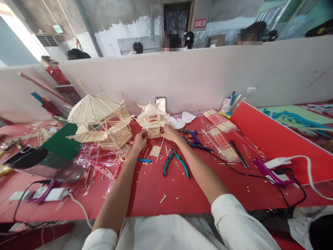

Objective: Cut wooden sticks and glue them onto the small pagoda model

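Observation:
A small pavilion model (152, 118) of pale wooden sticks stands on the red table in front of me. My left hand (141, 140) is closed at the left side of its base, and my right hand (168, 133) grips the base from the right. The fingertips are partly hidden against the sticks. To the left stands a larger stick pavilion (100, 119) with a pointed roof. Nearer to me lie several cut sticks (155, 151), a blue pen-like tool (144, 160) and green-handled pliers (176, 161) with their handles spread.
A blue glue gun (195, 139) and bagged sticks (221, 144) lie to the right, before a red board (281, 142). A dark-lidded clear bottle (49, 163) lies at left. Purple power strips (277, 172) trail cables. A pale partition (197, 76) stands behind; people sit beyond it.

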A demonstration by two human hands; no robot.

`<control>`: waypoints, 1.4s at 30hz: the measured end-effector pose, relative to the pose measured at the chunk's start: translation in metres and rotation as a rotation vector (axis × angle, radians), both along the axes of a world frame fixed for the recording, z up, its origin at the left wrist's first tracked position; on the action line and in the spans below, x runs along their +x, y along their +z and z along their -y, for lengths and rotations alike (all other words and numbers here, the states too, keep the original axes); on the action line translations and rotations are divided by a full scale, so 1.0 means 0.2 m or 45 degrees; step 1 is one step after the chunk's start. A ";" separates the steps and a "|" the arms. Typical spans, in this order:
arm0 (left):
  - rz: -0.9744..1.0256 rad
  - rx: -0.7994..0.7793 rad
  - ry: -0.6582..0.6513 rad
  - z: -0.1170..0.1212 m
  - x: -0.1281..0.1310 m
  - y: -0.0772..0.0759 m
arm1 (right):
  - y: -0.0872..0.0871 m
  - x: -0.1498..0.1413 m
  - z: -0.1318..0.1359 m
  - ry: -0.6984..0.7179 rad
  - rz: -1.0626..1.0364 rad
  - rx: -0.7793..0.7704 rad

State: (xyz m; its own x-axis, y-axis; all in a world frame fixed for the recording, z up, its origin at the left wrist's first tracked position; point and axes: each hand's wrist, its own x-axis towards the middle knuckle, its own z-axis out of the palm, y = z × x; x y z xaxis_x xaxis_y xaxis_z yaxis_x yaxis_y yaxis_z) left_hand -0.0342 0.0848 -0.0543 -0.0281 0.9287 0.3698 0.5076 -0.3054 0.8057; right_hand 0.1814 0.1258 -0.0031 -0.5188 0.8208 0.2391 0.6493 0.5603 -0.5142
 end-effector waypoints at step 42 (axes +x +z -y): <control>-0.081 0.018 0.121 0.03 0.03 0.04 | 0.00 0.00 0.00 -0.193 0.180 0.078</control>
